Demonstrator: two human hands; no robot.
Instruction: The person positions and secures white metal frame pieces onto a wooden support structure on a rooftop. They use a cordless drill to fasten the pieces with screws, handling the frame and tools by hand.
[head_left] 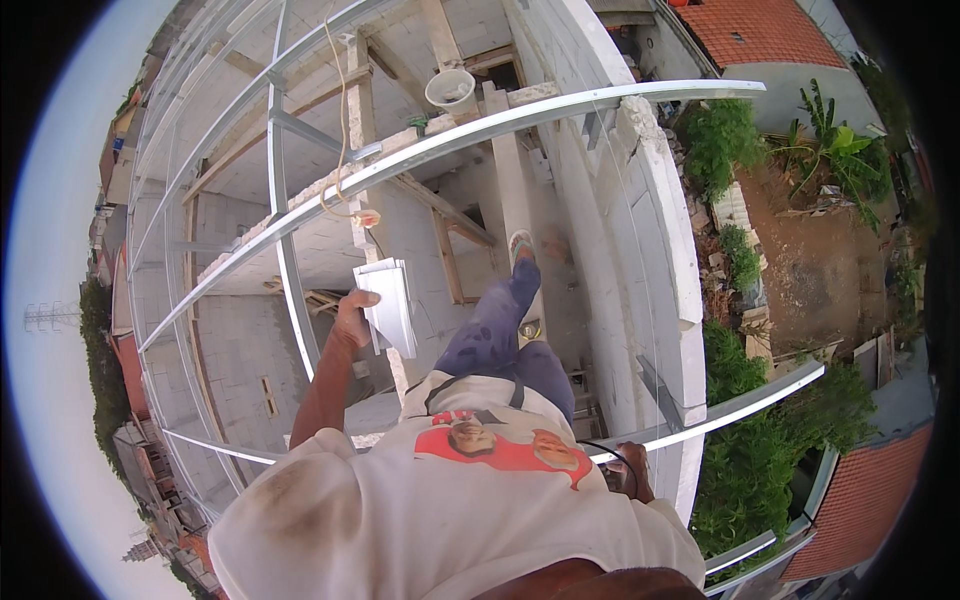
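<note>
as left hand (352, 318) grips white pieces (390, 308), half-closed

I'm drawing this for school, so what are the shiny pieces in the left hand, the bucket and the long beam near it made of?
Shiny pieces in the left hand: probably thin metal, bright and smooth, with crisp edges. Long beam: likely metal too, silvery with a soft shine. Bucket: perhaps plastic, pale and dull, but too small to be sure.

White strips (388, 305) partly hide the left hand (352, 317); what the right hand (634, 472) holds is unclear.
</note>
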